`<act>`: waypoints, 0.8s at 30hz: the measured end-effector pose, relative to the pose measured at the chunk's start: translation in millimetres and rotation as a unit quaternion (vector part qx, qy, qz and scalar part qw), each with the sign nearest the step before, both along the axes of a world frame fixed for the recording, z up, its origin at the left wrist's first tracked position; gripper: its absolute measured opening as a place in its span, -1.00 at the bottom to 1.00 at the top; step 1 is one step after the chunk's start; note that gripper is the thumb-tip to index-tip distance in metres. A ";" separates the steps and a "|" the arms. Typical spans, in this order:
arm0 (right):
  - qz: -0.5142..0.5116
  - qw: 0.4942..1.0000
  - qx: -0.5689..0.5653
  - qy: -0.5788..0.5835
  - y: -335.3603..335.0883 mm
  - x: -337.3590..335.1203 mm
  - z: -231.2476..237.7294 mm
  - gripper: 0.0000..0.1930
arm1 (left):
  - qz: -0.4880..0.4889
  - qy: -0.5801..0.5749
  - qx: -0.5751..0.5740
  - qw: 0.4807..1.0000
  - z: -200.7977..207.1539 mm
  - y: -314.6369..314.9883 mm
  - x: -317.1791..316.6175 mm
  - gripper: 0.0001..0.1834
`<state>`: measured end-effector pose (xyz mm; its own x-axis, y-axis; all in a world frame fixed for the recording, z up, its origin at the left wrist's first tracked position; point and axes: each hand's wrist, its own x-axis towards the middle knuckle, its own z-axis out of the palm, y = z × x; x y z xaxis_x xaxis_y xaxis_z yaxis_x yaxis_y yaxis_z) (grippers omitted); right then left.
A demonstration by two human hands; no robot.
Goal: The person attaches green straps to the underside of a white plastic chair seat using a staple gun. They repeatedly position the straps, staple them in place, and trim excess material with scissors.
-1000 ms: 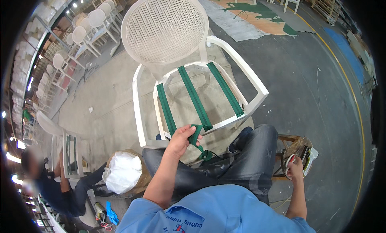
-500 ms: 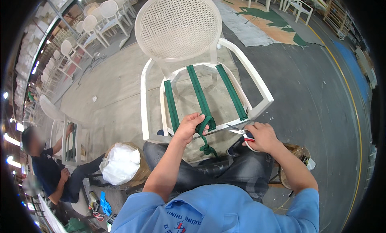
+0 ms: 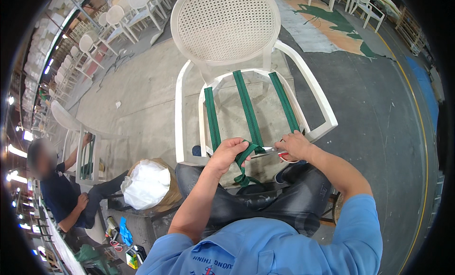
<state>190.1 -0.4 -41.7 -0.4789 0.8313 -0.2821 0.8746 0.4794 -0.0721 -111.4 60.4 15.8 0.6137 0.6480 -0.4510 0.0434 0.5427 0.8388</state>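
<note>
In the head view, a pale chair (image 3: pixel 310 83) stood before the person, its rounded back pierced in a fine lattice, its arms smooth and curved. Three flat green straps (image 3: pixel 246 109), woven-looking with darker lengthwise lines, spanned the seat from back to front.

At the front rail, the left hand (image 3: pixel 230 154) was closed, thumb and fingers pinching a loose green strap end (image 3: pixel 242 159), whose tail hung curled between the knees. The right hand (image 3: pixel 295 146) was clasped around red-handled scissors (image 3: pixel 286 157), blades pointing left beside the middle strap's front end; whether they touched the fabric could not be told.

Long openings separated the straps, showing concrete floor (image 3: pixel 147 111) beneath. A narrow gap lay between the front rail and the dark jeans (image 3: pixel 303 197); the right chair arm rose beyond the right hand.

Left of the knees, a brown sack (image 3: pixel 173 188) held a crumpled, glossy white bag (image 3: pixel 148 184) that bulged over its rim.
</note>
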 end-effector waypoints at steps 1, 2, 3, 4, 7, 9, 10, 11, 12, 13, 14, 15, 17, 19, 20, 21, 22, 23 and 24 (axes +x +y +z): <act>0.004 1.000 -0.020 -0.005 4.2 2.2 -0.7 -0.47 | 0.000 -0.001 0.003 1.000 -0.4 -0.5 0.5 -0.79; 0.005 0.999 -0.040 -0.013 5.8 6.5 -2.6 -0.48 | 0.000 -0.003 0.005 1.000 0.4 -0.6 1.4 -0.79; 0.005 0.999 -0.045 -0.004 4.9 10.9 -4.4 -0.48 | -0.001 -0.005 0.006 1.000 1.3 -1.5 1.3 -0.80; 0.004 0.999 -0.051 0.003 2.7 15.8 -5.8 -0.48 | -0.002 -0.009 0.008 1.000 2.0 -2.3 1.9 -0.80; 0.035 0.998 -0.002 0.057 5.0 -2.8 -1.5 -0.50 | 0.006 0.006 -0.004 1.000 -0.3 -2.5 -11.6 -0.81; 0.034 0.997 0.020 0.065 8.4 -20.4 0.8 -0.51 | -0.010 -0.001 0.004 1.000 -2.2 -2.5 -13.8 -0.80; 0.019 0.998 0.014 0.053 11.0 -27.5 -0.8 -0.51 | -0.023 -0.008 0.009 1.000 -2.9 -1.7 -11.5 -0.80; 0.004 0.999 0.005 0.043 11.5 -30.9 -1.7 -0.51 | -0.021 -0.021 0.005 1.000 -2.4 -1.9 -8.7 -0.80; -0.006 0.999 -0.011 0.049 9.2 -29.1 -0.7 -0.51 | -0.020 -0.035 0.002 0.999 -1.7 -1.8 -5.1 -0.80; -0.020 0.998 -0.028 0.056 5.5 -25.8 0.9 -0.51 | -0.023 -0.049 -0.001 0.999 -0.6 -0.8 -0.8 -0.80; -0.031 0.996 -0.048 0.065 -0.2 -24.3 3.9 -0.51 | -0.002 -0.047 0.008 0.999 -1.5 -0.5 1.0 -0.80; -0.060 0.994 -0.028 0.090 -10.6 -20.0 7.6 -0.52 | 0.014 -0.045 0.017 0.999 -1.6 2.5 2.9 -0.80; -0.127 0.982 0.016 0.138 -43.6 -7.9 21.4 -0.52 | 0.042 -0.040 0.045 0.997 -8.9 10.0 6.7 -0.77; -0.190 0.949 0.093 0.235 -75.7 -9.9 37.3 -0.54 | 0.119 0.048 0.088 0.988 -43.6 18.8 -6.4 -0.70; -0.257 0.923 0.128 0.255 -107.4 -2.5 41.3 -0.55 | 0.096 0.110 0.111 0.983 -49.0 11.0 5.8 -0.72; -0.287 0.895 0.178 0.291 -122.0 -10.4 55.9 -0.53 | 0.106 0.155 0.188 0.964 -67.5 15.0 -13.4 -0.71; -0.344 0.858 0.200 0.324 -145.8 -10.5 60.2 -0.51 | 0.067 0.211 0.247 0.943 -82.4 14.7 -17.6 -0.69; -0.382 0.818 0.233 0.362 -166.9 -6.5 64.2 -0.49 | -0.007 0.288 0.337 0.896 -95.7 23.2 -26.2 -0.69; -0.469 0.774 0.243 0.349 -198.0 2.2 62.7 -0.46 | -0.049 0.329 0.381 0.863 -110.1 17.2 -20.5 -0.68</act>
<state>192.3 -198.5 21.0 0.5040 0.8327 0.2291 0.6846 -0.2234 -0.6939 -131.9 77.6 -94.3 0.4556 0.8701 -0.1880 0.6607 -0.1890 0.7265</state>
